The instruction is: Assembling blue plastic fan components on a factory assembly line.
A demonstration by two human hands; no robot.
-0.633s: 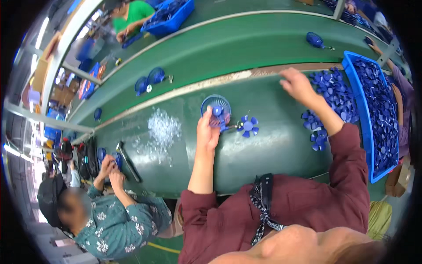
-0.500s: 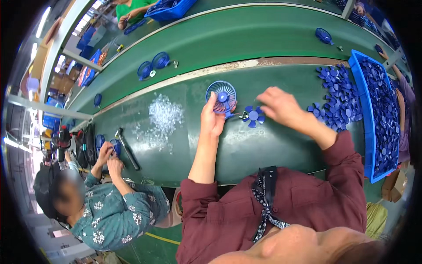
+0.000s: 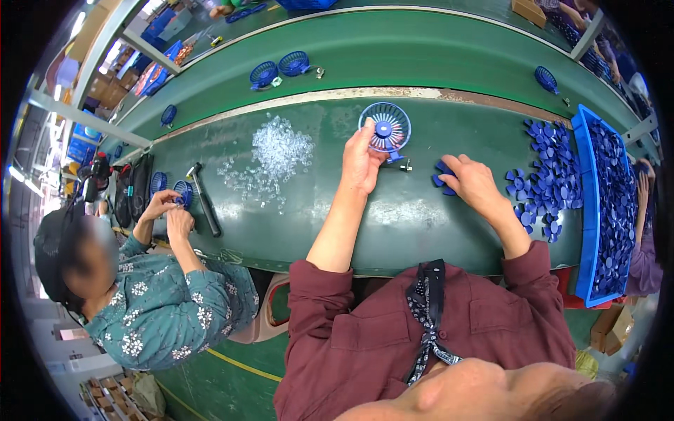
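My left hand (image 3: 360,165) is closed round the lower part of a small blue fan housing (image 3: 384,128), a round ribbed cage with a hub in its middle. A small metal-looking part (image 3: 405,165) sticks out beside its base. To the right, my right hand (image 3: 474,185) has its fingers curled onto a blue fan blade (image 3: 441,180) at the tabletop; the hand hides part of the blade. Further right lies a loose heap of similar blue fan blades (image 3: 551,165).
Many small clear pieces (image 3: 279,149) lie scattered left of centre. A hammer (image 3: 203,200) rests near a co-worker (image 3: 172,295), who handles a blue fan housing (image 3: 183,193). A blue crate (image 3: 586,210) full of blades stands at right. Beyond runs a green conveyor belt (image 3: 421,59) carrying fan housings.
My right hand has come down onto the fan blade, its fingers now curled on it. My left hand still holds the fan housing. The whole view has shifted a little.
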